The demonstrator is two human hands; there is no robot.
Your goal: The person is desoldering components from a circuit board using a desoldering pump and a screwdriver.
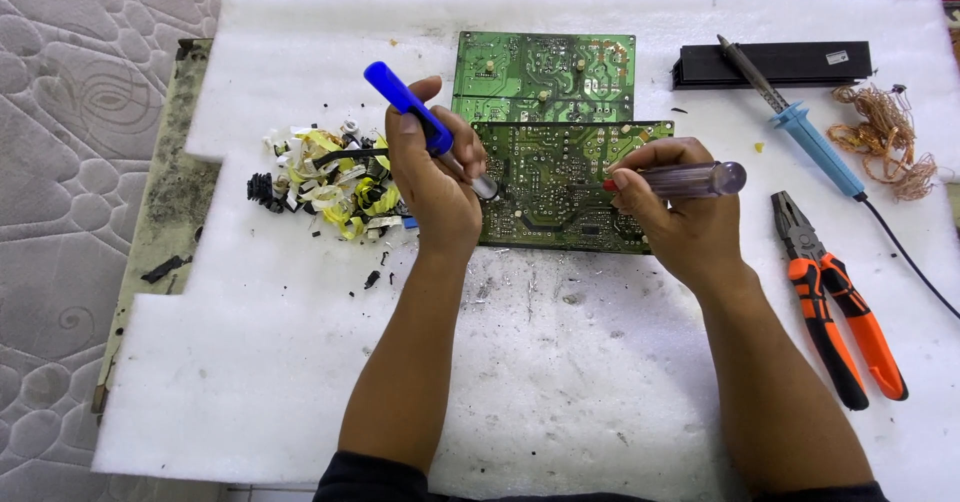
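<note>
Head view: near green circuit board [560, 187] lies solder-side up on the white foam sheet [560, 362]. Left hand [432, 187] grips a blue-handled tool [410, 110], right hand [680, 212] a clear-handled screwdriver [690, 179], both tips on it. Heap of stripped yellow and black parts [325, 182] suggests work well underway; second board [545, 77] untouched.

A makeshift electronics repair spot: circuit boards [545, 77], soldering iron [800, 122] and pliers [835, 297] on a foam sheet [560, 362].
</note>
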